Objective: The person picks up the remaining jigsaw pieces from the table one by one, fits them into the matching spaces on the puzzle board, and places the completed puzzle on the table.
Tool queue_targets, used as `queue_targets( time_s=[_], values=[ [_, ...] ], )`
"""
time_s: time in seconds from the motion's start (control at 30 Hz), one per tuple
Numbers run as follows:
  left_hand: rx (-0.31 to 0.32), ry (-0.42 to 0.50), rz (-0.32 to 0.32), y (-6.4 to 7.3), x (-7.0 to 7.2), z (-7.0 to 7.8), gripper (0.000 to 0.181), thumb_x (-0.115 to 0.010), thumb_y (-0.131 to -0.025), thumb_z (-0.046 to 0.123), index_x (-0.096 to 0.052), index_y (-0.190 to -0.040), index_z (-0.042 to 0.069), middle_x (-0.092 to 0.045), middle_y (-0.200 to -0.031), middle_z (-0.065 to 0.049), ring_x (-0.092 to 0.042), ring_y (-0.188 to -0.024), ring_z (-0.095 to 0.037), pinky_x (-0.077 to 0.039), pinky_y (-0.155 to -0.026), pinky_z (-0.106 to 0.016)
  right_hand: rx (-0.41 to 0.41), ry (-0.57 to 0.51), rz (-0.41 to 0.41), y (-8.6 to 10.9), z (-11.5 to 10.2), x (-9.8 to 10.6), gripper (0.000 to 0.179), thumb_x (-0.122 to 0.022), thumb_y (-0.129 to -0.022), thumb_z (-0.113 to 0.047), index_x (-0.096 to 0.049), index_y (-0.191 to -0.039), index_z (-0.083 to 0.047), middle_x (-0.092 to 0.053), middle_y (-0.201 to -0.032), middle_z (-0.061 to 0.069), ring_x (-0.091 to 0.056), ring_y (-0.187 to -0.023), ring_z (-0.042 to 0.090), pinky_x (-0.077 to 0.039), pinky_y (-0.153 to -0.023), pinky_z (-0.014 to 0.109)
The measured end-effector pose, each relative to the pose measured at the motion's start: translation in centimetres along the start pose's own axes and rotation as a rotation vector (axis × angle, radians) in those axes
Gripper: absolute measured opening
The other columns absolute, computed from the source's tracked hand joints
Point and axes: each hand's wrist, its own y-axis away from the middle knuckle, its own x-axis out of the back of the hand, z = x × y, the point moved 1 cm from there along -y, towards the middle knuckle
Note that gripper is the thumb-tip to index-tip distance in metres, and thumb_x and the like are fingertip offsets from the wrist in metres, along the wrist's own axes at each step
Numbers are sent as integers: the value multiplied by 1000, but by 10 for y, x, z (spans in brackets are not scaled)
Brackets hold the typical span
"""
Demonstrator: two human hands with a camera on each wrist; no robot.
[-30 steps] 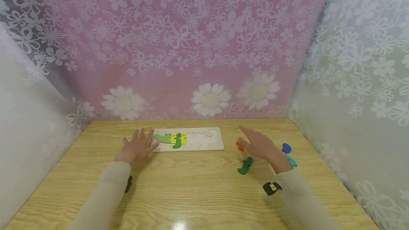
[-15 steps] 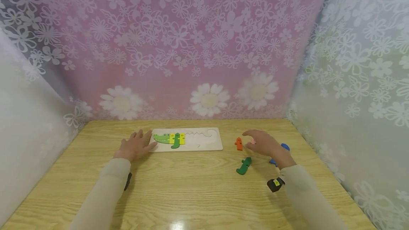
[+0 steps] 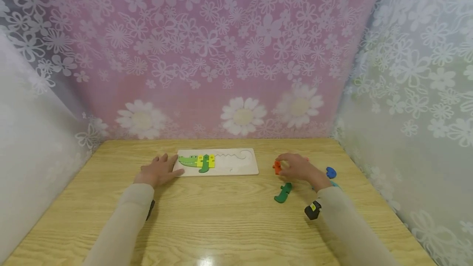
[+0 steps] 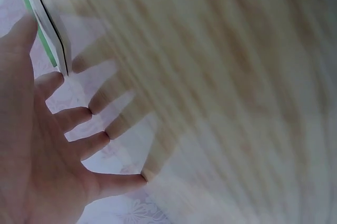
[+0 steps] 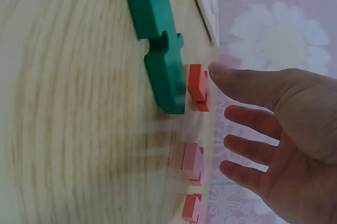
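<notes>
In the head view my left hand [image 3: 157, 170] spreads its fingers at the left end of a pale wooden puzzle board [image 3: 236, 167]. Its thumb overlaps the board's edge in the left wrist view. A crocodile head piece [image 3: 188, 160], yellow body pieces [image 3: 212, 161] and a green leg piece [image 3: 205, 165] sit in the board's left half. My right hand [image 3: 299, 167] pinches an orange puzzle piece [image 3: 276, 167] between thumb and index finger, low at the table. A dark green leg piece [image 3: 283, 193] lies just nearer, and pink pieces [image 5: 192, 162] lie beside the orange one.
A blue piece [image 3: 331, 172] and a partly hidden teal piece [image 3: 335, 184] lie by my right wrist. Flowered cloth [image 3: 236, 73] hangs behind the wooden table [image 3: 221, 221] and along both sides.
My right hand first drew back a little to the right, then moved left and lowered onto the orange piece, its thumb and index finger closing around it. The left hand stays at the board.
</notes>
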Motion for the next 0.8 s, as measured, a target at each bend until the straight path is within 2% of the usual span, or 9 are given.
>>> queue_targets(
  time_s=[0.13,0.3,0.57,0.8],
  values=[
    [6,12,4,-1,-1,0,88,-42,-100,72,-26,-165,15,-24,-167,-30,-22,-151,-60,-27,-98,-91,-11,-3,-37,-6,4,-4,52,-75,-93,-13,-59,-139,5,-51,-150,32,-43,-140,56,-40,-113,69],
    [8,35,8,-1,-1,-1,90,-45,-99,73,-26,-166,16,-24,-167,-30,-21,-151,-61,-24,-99,-92,-20,34,-58,-9,9,-8,49,-73,-95,-15,-61,-138,3,-53,-149,31,-46,-140,55,-43,-112,66],
    [6,36,7,-1,-2,-2,89,-44,-99,73,-25,-166,17,-24,-167,-30,-21,-150,-62,-24,-98,-93,21,36,-35,-13,11,-11,44,-73,-94,-12,-63,-134,6,-63,-137,27,-54,-132,52,-47,-108,64],
    [4,17,-2,-3,-3,-2,89,-42,-99,74,-24,-166,19,-22,-168,-30,-21,-151,-62,-23,-99,-93,-8,54,-33,-15,12,-13,42,-74,-95,-15,-66,-133,2,-66,-135,23,-56,-132,48,-45,-110,63]
  ],
)
